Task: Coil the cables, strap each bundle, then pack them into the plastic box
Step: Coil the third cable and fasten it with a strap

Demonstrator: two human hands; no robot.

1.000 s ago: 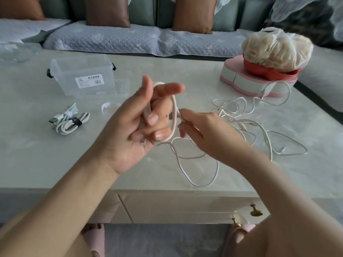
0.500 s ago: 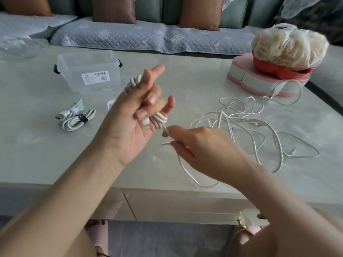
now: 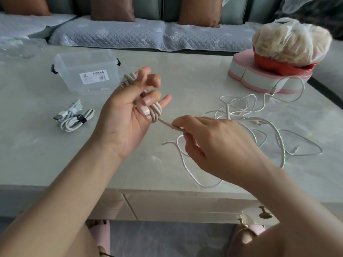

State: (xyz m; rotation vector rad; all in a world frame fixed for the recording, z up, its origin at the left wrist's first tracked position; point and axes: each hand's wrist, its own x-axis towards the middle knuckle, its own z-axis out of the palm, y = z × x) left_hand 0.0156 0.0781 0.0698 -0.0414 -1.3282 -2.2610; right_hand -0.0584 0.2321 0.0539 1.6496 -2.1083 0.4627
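Observation:
My left hand (image 3: 128, 115) is raised palm-up over the table, with a white cable (image 3: 156, 113) wound in several loops around its fingers; the thumb pins the plug end against the palm. My right hand (image 3: 213, 143) pinches the same cable's free run just right of the loops, and the slack trails down onto the table. A tangle of loose white cables (image 3: 263, 125) lies to the right. Two strapped cable bundles (image 3: 74, 117) lie on the left. The clear plastic box (image 3: 87, 71) stands open behind them.
A pink heart-shaped box (image 3: 259, 78) with a red bowl and a plastic bag of food sits at the back right; one cable leans on it. A sofa with cushions runs behind the table. The table's front edge is close below my hands.
More loops now sit around my left fingers. My right hand has dropped lower and pulled rightwards, drawing the cable taut from the coil. The camera has shifted slightly.

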